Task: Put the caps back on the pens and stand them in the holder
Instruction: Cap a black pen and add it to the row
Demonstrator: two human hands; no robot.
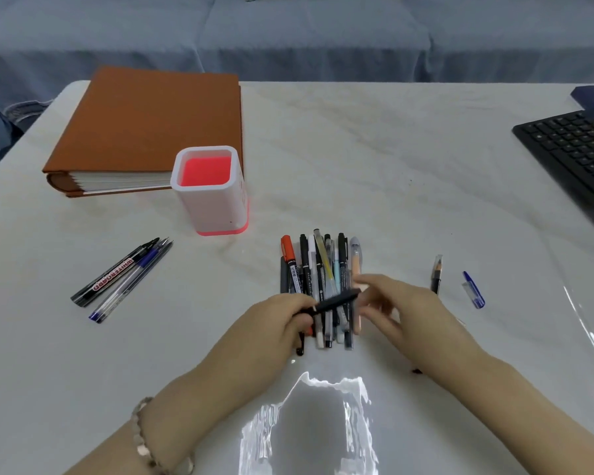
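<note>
Over a pile of several pens (323,269) in the table's middle, my left hand (275,323) grips one end of a black pen (336,301) that lies crosswise. My right hand (395,310) pinches the pen's other end with its fingertips. The white holder with a red inside (208,200) stands empty behind and to the left of the pile. Three uncapped pens (124,279) lie side by side at the left. A dark pen (437,274) and a loose blue cap (474,289) lie to the right of my right hand.
A thick brown binder (144,128) lies behind the holder at the back left. A black keyboard (576,152) sits at the right edge. Clear plastic film (309,423) lies on the white table (374,166) between my forearms.
</note>
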